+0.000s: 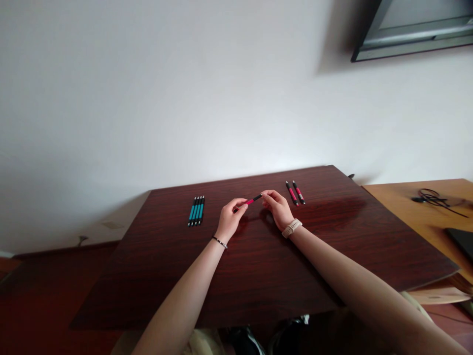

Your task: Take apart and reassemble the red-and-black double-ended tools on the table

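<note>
Two hands pinch one red pen (252, 201) above the dark wooden table (258, 266).
The left hand (229, 219) grips its near end with pressed fingertips, the right hand (278, 207) nips the far end. Held only at its tips, it could slip and drop if either pinch loosens. Two more red pens (295, 193) lie just right; four blue pens (196, 211) lie together, well left.
</note>
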`<action>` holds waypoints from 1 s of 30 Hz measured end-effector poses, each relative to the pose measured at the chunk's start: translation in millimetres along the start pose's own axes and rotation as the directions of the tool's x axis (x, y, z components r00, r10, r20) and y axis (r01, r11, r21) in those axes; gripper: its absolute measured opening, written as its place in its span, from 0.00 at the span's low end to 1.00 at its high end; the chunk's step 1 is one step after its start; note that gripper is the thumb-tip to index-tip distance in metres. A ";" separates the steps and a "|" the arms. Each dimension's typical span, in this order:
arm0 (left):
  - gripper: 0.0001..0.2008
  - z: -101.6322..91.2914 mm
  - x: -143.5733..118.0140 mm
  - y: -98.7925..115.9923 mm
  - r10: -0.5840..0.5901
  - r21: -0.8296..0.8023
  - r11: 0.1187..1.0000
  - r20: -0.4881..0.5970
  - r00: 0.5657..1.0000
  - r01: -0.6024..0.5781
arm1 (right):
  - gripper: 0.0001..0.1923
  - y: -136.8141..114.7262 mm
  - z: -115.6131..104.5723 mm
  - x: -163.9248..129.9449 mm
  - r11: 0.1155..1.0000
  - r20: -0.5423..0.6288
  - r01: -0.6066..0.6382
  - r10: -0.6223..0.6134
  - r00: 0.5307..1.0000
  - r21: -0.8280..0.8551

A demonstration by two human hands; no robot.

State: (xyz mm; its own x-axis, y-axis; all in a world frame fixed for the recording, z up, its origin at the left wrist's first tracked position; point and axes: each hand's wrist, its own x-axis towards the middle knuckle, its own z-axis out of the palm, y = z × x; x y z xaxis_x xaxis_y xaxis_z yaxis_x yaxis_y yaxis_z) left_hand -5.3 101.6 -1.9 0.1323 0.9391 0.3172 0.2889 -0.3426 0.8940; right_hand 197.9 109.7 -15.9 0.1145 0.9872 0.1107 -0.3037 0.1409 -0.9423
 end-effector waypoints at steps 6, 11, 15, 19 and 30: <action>0.19 1.0 1.1 -6.2 -0.086 -0.136 0.987 0.002 0.996 0.085 | 0.18 3.4 -2.7 1.5 0.999 -0.028 0.053 -0.053 0.998 0.008; 0.21 1.3 2.0 -9.8 -0.164 -0.233 0.960 -0.018 0.986 0.155 | 0.19 3.4 -5.3 4.8 0.996 -0.098 0.080 -0.076 0.992 0.039; 0.23 0.2 2.4 -10.3 -0.195 -0.271 0.946 -0.044 0.980 0.176 | 0.19 2.0 -5.4 5.6 0.996 -0.114 0.086 -0.081 0.990 0.037; 0.23 -0.5 3.2 -10.7 -0.218 -0.310 0.934 -0.091 0.972 0.180 | 0.19 -0.8 -5.4 5.9 0.993 -0.132 0.090 -0.079 0.988 0.076; 0.19 -0.4 3.9 -14.9 -0.233 -0.315 0.931 -0.118 0.965 0.187 | 0.19 -0.3 -5.5 6.9 0.988 -0.138 0.084 -0.067 0.988 0.127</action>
State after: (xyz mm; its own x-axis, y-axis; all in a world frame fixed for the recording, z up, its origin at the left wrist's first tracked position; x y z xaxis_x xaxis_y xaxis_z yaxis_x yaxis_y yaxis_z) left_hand -9.5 110.5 -13.9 -0.0513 0.9896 0.1347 -0.0048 -0.1351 0.9908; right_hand 204.0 116.0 -16.6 0.2641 0.9559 0.1286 -0.4103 0.2320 -0.8819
